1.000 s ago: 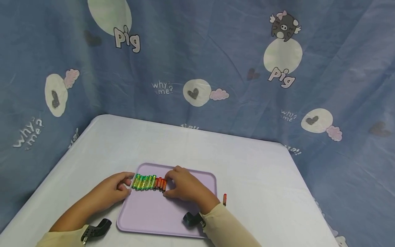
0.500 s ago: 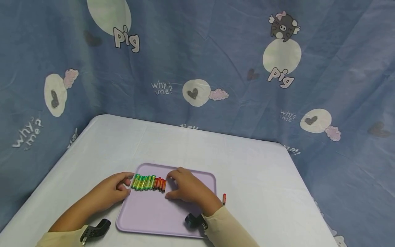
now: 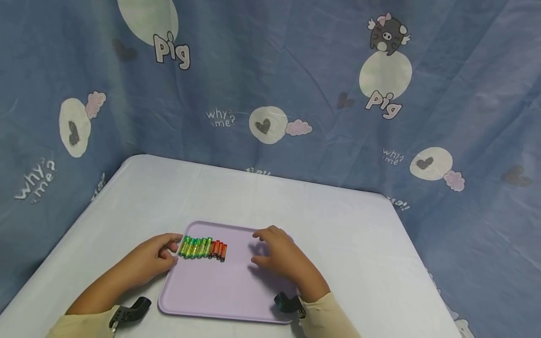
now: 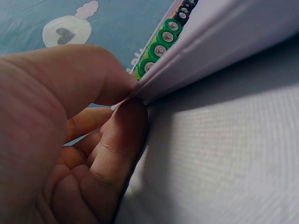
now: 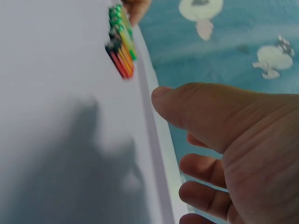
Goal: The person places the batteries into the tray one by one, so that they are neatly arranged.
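Note:
Several green-and-gold batteries (image 3: 195, 247) and several shorter red-and-black batteries (image 3: 217, 250) lie side by side in one row. They rest in the upper left part of a lilac tray (image 3: 224, 295). At the tray's left edge my left hand (image 3: 154, 256) pinches the rim between thumb and finger; the left wrist view shows the green battery ends (image 4: 160, 50) just past that rim. My right hand (image 3: 279, 253) hovers over the tray's right side, fingers apart and holding nothing. In the right wrist view its thumb (image 5: 201, 109) points toward the row, well apart from it.
A white table (image 3: 359, 244) carries the tray. Behind it hangs a blue patterned curtain (image 3: 329, 155). Dark wrist-worn devices sit at both cuffs, the right one (image 3: 287, 303) above the tray's lower right corner.
My right hand has left the red end of the battery row and moved right across the tray. The loose red battery right of the tray is now out of sight. My left hand stays put.

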Demonstrator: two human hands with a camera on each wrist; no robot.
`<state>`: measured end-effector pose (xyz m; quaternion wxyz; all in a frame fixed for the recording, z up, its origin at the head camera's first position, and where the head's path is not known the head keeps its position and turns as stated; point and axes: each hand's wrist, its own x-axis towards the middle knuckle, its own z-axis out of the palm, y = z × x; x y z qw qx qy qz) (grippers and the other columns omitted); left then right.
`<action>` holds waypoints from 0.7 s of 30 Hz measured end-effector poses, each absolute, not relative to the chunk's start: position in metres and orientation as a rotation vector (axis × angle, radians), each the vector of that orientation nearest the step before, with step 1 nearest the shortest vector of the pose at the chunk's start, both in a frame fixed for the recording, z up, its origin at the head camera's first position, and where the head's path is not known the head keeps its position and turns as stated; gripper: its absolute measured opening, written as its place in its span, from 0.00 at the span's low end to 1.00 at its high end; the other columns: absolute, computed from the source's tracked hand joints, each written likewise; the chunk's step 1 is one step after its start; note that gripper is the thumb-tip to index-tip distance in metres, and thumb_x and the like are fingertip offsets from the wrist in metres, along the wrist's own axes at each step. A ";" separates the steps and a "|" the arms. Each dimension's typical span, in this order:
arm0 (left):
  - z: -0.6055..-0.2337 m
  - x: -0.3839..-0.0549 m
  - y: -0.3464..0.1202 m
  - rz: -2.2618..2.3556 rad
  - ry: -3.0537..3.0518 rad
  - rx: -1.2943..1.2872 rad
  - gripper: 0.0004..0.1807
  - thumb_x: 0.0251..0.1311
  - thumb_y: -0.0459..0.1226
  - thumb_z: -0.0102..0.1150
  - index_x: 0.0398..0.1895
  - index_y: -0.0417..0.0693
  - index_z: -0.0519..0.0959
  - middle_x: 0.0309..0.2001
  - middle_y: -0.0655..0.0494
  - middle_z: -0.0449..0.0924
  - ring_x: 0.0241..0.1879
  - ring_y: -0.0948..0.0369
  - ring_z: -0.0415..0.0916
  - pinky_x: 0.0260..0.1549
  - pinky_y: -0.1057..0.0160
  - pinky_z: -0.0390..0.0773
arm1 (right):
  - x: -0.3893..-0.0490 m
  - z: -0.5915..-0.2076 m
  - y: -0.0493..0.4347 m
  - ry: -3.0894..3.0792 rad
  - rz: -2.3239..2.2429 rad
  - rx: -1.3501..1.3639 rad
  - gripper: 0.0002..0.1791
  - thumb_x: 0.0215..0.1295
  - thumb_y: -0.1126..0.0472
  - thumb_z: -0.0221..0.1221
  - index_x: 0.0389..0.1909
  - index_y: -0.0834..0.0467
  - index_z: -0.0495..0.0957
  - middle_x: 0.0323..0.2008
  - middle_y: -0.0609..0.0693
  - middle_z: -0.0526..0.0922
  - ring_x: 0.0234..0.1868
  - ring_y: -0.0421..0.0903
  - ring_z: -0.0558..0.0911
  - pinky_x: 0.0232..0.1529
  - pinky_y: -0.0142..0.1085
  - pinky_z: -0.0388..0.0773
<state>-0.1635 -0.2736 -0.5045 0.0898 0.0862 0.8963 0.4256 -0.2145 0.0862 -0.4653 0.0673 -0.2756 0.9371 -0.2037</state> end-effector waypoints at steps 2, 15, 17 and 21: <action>-0.504 -0.164 -0.274 1.260 2.671 0.256 0.34 0.61 0.34 0.66 0.71 0.31 0.70 0.49 0.51 0.78 0.39 0.65 0.73 0.37 0.67 0.75 | -0.215 -0.466 0.096 2.825 -0.661 -0.801 0.30 0.62 0.51 0.74 0.64 0.53 0.79 0.54 0.49 0.81 0.59 0.48 0.78 0.62 0.46 0.76; -0.503 -0.164 -0.270 1.294 2.650 0.254 0.34 0.61 0.33 0.65 0.70 0.30 0.70 0.50 0.50 0.78 0.40 0.65 0.75 0.39 0.67 0.77 | -0.214 -0.474 0.153 2.910 -0.788 -0.577 0.24 0.63 0.55 0.72 0.59 0.55 0.81 0.49 0.49 0.82 0.49 0.47 0.80 0.51 0.46 0.79; -0.504 -0.163 -0.271 1.286 2.656 0.256 0.34 0.61 0.33 0.65 0.71 0.30 0.70 0.50 0.50 0.78 0.39 0.65 0.74 0.39 0.67 0.77 | -0.213 -0.475 0.161 2.912 -0.784 -0.520 0.24 0.63 0.55 0.72 0.59 0.54 0.81 0.49 0.48 0.81 0.48 0.46 0.79 0.50 0.46 0.79; -0.504 -0.162 -0.272 1.274 2.668 0.250 0.35 0.61 0.33 0.66 0.71 0.32 0.70 0.50 0.50 0.78 0.39 0.66 0.74 0.38 0.67 0.77 | -0.211 -0.477 0.176 2.902 -0.766 -0.442 0.24 0.63 0.55 0.73 0.59 0.54 0.81 0.48 0.49 0.81 0.46 0.46 0.78 0.49 0.46 0.78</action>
